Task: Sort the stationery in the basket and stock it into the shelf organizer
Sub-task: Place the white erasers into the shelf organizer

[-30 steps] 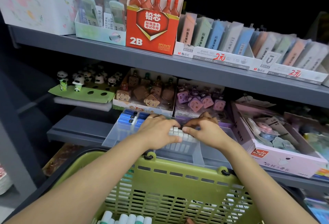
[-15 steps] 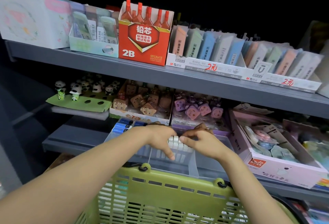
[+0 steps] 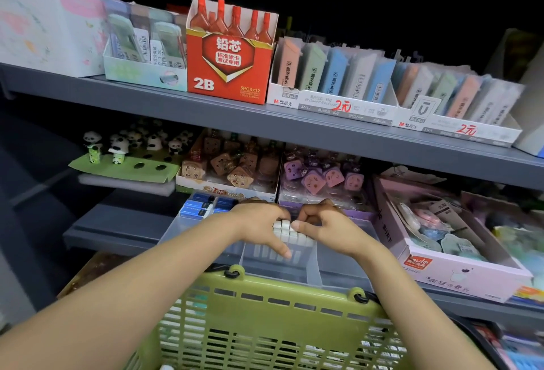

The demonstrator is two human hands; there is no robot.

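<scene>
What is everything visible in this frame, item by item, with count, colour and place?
white erasers: a stack, count unclear, white, middle compartment of the organizer
clear organizer: one, transparent, lower shelf front
blue boxes: several, blue, organizer's back left
basket: one, green, nearest the camera
2B lead box: one, red, upper shelf
pastel lead packs: many, in white trays, upper shelf right
panda figures: several, black-white, lower shelf left
pink box: one, lower shelf right
left hand: on the erasers
right hand: on the erasers
</scene>
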